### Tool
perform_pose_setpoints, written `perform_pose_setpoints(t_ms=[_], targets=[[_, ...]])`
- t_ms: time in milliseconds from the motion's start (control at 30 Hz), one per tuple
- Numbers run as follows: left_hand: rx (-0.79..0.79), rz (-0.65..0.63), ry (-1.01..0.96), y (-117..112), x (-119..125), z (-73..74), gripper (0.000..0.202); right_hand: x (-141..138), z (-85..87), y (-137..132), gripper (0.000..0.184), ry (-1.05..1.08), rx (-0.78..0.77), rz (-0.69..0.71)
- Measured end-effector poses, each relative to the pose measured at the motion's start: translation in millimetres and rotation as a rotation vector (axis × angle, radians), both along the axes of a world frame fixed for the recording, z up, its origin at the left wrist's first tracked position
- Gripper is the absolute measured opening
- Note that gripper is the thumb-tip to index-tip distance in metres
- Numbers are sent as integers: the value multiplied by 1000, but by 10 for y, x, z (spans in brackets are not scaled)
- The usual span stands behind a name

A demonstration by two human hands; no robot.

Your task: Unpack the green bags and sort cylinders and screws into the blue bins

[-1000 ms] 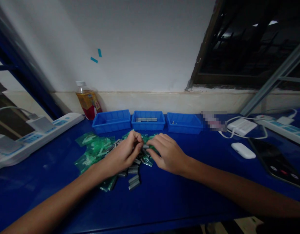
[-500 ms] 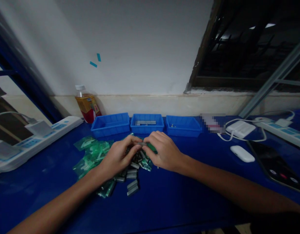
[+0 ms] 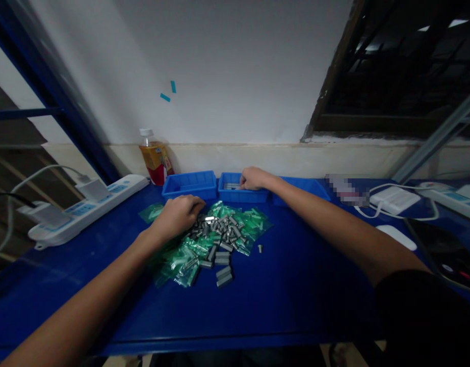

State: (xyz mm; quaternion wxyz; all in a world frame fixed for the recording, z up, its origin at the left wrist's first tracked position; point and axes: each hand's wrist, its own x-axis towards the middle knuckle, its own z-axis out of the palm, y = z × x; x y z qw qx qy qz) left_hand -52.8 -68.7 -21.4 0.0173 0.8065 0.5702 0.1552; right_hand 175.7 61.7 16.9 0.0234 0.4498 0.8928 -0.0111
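Observation:
My right hand (image 3: 255, 177) reaches into the middle blue bin (image 3: 242, 196), its fingers bent together over silver metal bars (image 3: 230, 185) lying there. Whatever its fingertips pinch is hidden. At the left edge of a heap of screws and small metal parts (image 3: 229, 229) is my left hand (image 3: 178, 215), fingers curled inward and their tips out of sight. Green plastic bags (image 3: 181, 262) lie under and around the heap. Toward me lie several grey metal bars (image 3: 224, 276), and a single screw (image 3: 260, 248) sits apart on the right.
A left blue bin (image 3: 189, 191) and a right blue bin (image 3: 315, 189) flank the middle one along the wall. Behind stands a drink bottle (image 3: 155, 158). A power strip (image 3: 62, 224) is at left; a white case (image 3: 397, 237) and a phone (image 3: 445, 255) lie right.
My hands, together on a small metal piece before, are now apart. The right one has gone forward into the middle bin; the left stays by the heap. The camera view has shifted.

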Motion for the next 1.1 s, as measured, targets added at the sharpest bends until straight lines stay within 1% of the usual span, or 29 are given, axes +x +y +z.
perform_pose_setpoints(t_ms=[133, 300, 400, 500, 567, 633, 700, 767, 833, 900, 1000, 1067, 1100], targets=[[-19, -63, 63, -77, 96, 87, 27, -111, 12, 3, 30, -60, 10, -19], [-66, -59, 138, -104, 111, 75, 23, -232, 46, -33, 35, -62, 68, -75], [-46, -49, 162, -103, 98, 64, 24, -196, 93, -92, 37, 7, 126, -86], [-32, -111, 161, -93, 82, 76, 21, -58, 108, -285, 38, 105, 198, -78], [-42, -180, 129, -79, 74, 85, 18, 61, 50, -515, 36, 210, 230, -33], [-41, -222, 103, -59, 70, 81, 16, 175, -68, -790, 29, 371, 247, 77], [-34, -232, 89, -40, 70, 62, 15, 264, -210, -1046, 22, 468, 262, 207], [-38, -226, 71, -27, 76, 39, 15, 316, -335, -1228, 19, 505, 273, 295], [-36, -213, 33, -34, 98, 33, 17, 331, -418, -1312, 17, 533, 280, 335], [-4, -206, -41, -66, 151, 62, 19, 317, -459, -1320, 14, 579, 288, 332], [34, -235, -197, -158, 299, 147, 20, 274, -475, -1286, 18, 647, 306, 306], [5, -269, -304, -229, 420, 191, 18, 249, -470, -1282, 19, 641, 332, 314], [-19, -283, -360, -260, 476, 199, 16, 241, -463, -1289, 16, 617, 348, 329]])
